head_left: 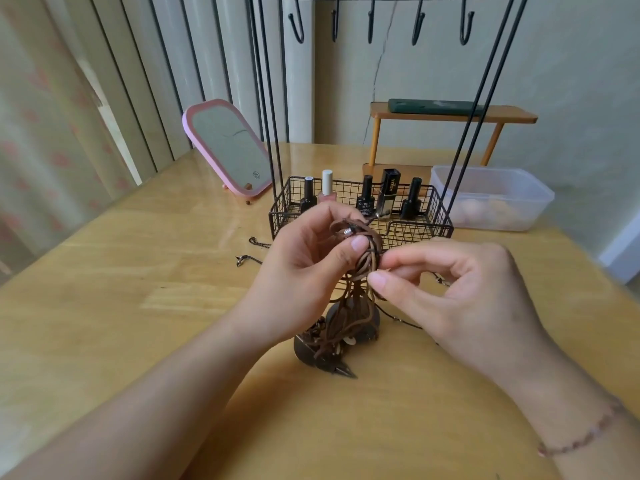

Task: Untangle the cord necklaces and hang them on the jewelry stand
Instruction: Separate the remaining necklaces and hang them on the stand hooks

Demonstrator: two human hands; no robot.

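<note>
A tangled bundle of brown cord necklaces (360, 261) hangs in front of me above the wooden table (138, 271), its dark leaf-shaped pendants (332, 348) touching the tabletop. My left hand (304, 268) grips the knotted top of the bundle, thumb pressed on the cords. My right hand (450, 289) pinches a cord strand at the bundle's right side between thumb and forefinger. Behind stands the black wire jewelry stand (273, 98), with bare hooks (370, 26) along its top bar and a mesh basket (422, 230) at its base.
Several nail polish bottles (367, 197) stand in the basket. A pink mirror (228, 147) leans at back left. A clear plastic container (491, 199) and a small orange shelf (450, 114) sit at back right. Thin chain pieces (249, 259) lie left of the basket.
</note>
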